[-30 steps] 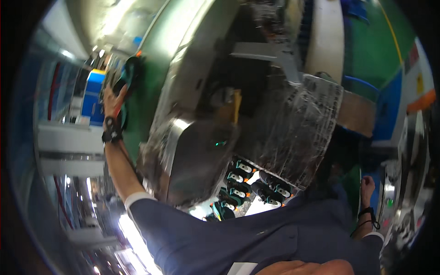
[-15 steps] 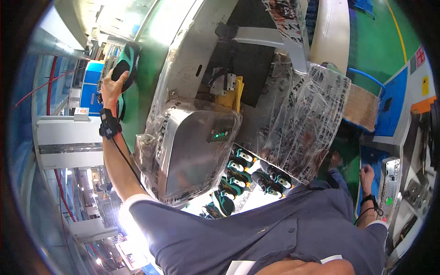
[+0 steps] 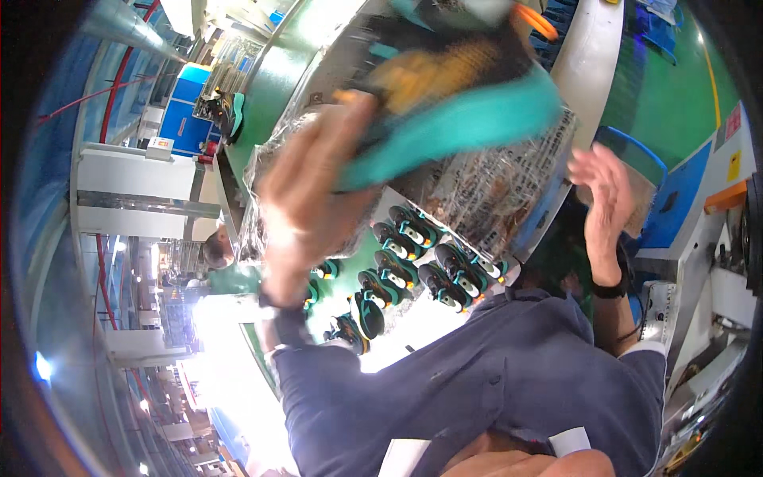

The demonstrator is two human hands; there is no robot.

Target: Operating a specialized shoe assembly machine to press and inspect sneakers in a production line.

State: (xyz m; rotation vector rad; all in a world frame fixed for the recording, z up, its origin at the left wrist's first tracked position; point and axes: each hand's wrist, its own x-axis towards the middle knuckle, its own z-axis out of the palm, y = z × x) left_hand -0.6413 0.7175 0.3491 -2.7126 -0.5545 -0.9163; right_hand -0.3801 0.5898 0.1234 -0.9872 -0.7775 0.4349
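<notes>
My left hand (image 3: 314, 171), smeared by motion, grips a sneaker (image 3: 477, 119) by one end. The sneaker has a teal sole and a black upper with orange-yellow parts. It hangs in front of the plastic-wrapped machine and hides much of it. My right hand (image 3: 606, 187) is raised at the right with its fingers apart and holds nothing. It is nearest to the wrapped machine part (image 3: 509, 187). Below the held sneaker, several black and teal sneakers (image 3: 395, 270) stand in rows.
Another dark sneaker with a teal sole (image 3: 236, 115) stands on the green surface (image 3: 274, 91) at the far left. A person's head (image 3: 216, 248) shows at the left. A blue-and-grey machine (image 3: 683, 199) stands at the right, near a cardboard piece (image 3: 636, 195).
My left hand has come from the far left toward the middle with a sneaker in it. My right hand has risen and its fingers have spread. The view has shifted somewhat.
</notes>
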